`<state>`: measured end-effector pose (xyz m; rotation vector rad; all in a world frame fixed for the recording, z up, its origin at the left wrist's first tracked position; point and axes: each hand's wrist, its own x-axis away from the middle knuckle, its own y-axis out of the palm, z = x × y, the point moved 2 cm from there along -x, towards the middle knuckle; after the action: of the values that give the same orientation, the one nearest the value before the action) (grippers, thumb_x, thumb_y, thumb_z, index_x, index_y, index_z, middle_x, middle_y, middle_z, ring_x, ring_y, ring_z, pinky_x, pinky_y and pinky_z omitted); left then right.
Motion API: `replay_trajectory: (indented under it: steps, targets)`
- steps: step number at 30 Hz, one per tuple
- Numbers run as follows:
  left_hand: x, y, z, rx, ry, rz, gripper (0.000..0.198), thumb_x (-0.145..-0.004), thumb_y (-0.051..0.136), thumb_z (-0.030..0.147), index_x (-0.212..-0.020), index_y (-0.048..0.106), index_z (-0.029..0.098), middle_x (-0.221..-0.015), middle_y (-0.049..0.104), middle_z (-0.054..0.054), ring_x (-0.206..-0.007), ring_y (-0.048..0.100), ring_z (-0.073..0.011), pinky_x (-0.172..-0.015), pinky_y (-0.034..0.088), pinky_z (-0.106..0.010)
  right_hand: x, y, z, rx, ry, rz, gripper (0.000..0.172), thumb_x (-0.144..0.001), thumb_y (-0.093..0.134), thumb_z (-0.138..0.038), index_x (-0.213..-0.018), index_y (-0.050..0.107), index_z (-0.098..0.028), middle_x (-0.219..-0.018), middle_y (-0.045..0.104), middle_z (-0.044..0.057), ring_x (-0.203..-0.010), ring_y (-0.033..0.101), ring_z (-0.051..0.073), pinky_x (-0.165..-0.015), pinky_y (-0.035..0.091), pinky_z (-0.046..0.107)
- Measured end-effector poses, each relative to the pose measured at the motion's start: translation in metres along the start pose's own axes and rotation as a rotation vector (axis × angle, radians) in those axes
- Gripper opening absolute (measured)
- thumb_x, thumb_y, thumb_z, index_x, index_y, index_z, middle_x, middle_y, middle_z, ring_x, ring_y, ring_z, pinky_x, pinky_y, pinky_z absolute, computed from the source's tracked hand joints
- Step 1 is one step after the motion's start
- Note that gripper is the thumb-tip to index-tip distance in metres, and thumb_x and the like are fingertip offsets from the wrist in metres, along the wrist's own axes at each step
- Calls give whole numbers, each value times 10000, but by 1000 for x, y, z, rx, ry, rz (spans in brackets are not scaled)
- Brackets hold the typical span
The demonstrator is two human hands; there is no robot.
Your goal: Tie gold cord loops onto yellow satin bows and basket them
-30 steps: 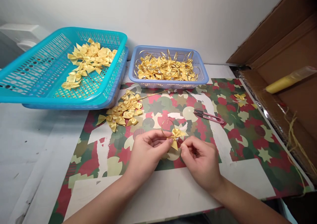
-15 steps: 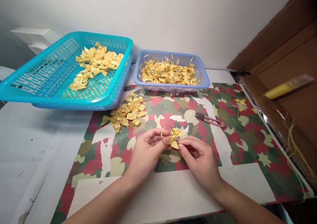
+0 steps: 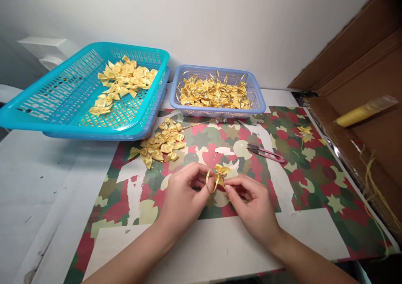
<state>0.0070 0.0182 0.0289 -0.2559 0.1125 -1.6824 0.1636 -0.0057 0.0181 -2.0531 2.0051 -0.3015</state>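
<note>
A yellow satin ribbon bow [image 3: 222,170] with a loop of gold cord [image 3: 207,185] is held between my two hands, just above the patterned sheet. My left hand [image 3: 186,190] is closed, with thumb and fingers pinching the bow near its cord; the loop stands over the fingertips. My right hand [image 3: 253,198] is closed too, thumb and forefinger pinched at the bow's lower right edge. The fingertips partly hide what they grip there. Left of the hands lies a pile of yellow bows [image 3: 163,143] on the sheet.
A turquoise basket [image 3: 138,127] with bows sits at the left on a blue one. Behind stands a periwinkle basket [image 3: 216,110] of corded bows. Pink thread snips [image 3: 266,153] lie to the right. Gold cords with silver bells [image 3: 216,122] lie before the back basket. Cardboard [image 3: 361,62] borders the right.
The bow and its cord loop have turned between my fingers: the loop now tilts lower and the bow shows more edge-on. Both hands stay in nearly the same place.
</note>
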Motion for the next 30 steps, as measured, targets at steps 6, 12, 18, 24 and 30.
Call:
replay_trajectory:
  steps: [6,12,18,24,30]
  targets:
    - [1,0,2,8,-2,-1,68,-773,617,186,-710,592,187,-760,636,-16,-619,587,-119,-551,485,-206,0,1,0,19,-19,17,121,-843,571,-170,-773,670,-176,-717,667,43,-634,625,155,-541,510,245]
    - [1,-1,2,155,-173,-64,143,-776,532,187,-652,599,166,-806,581,-18,-556,579,-95,-488,485,-197,1,2,0,38,-41,31,129,-837,560,-151,-781,673,-177,-708,663,43,-620,619,155,-525,496,245]
    - [-5,-1,2,163,-313,-147,339,-828,532,368,-612,645,133,-844,596,-59,-558,581,-103,-488,507,-218,0,3,1,72,-67,23,128,-839,558,-143,-756,649,-177,-689,632,32,-604,584,143,-513,461,237]
    - [-6,1,3,116,-335,-210,149,-747,627,300,-698,646,161,-782,636,-39,-602,571,-126,-492,479,-212,1,3,0,100,-101,20,145,-841,551,-134,-715,610,-174,-621,547,-3,-543,491,111,-481,392,219]
    - [-4,-4,4,-178,-125,-136,133,-782,592,270,-723,674,185,-735,659,-9,-514,517,-90,-454,389,-198,0,3,2,87,-83,16,140,-848,541,-140,-742,628,-169,-645,577,6,-555,504,112,-488,394,219]
